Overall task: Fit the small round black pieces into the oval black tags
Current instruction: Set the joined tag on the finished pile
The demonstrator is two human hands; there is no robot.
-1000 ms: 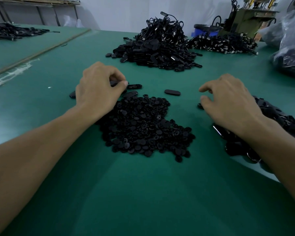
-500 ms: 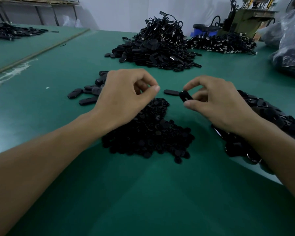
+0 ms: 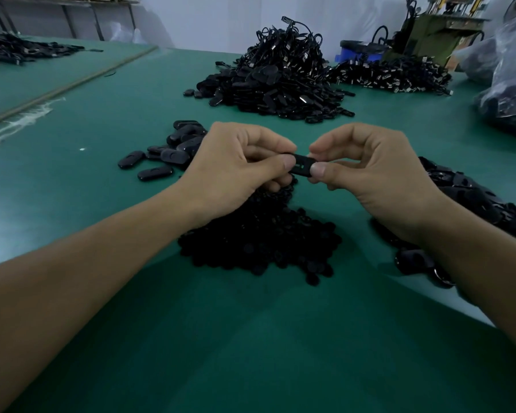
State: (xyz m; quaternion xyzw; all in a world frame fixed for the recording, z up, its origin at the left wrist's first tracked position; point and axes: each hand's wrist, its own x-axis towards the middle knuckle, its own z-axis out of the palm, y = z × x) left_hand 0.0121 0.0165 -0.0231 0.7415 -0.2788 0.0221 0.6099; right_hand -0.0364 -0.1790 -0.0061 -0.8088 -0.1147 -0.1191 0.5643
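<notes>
**Step: left hand [image 3: 236, 168] brought across to the tag [image 3: 303, 166]**

It now meets the right hand [image 3: 379, 177] above the pile of round pieces [image 3: 265, 242]. Each hand pinches one end of the tag between thumb and forefinger, steadying it for fitting. A round piece may sit under the left thumb; the view is unclear there.

Green table [image 3: 108, 120], pale wall [image 3: 209, 22]

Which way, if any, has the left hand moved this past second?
Yes. The left hand moved right, off the loose tags, onto the tag in the right hand.
</notes>
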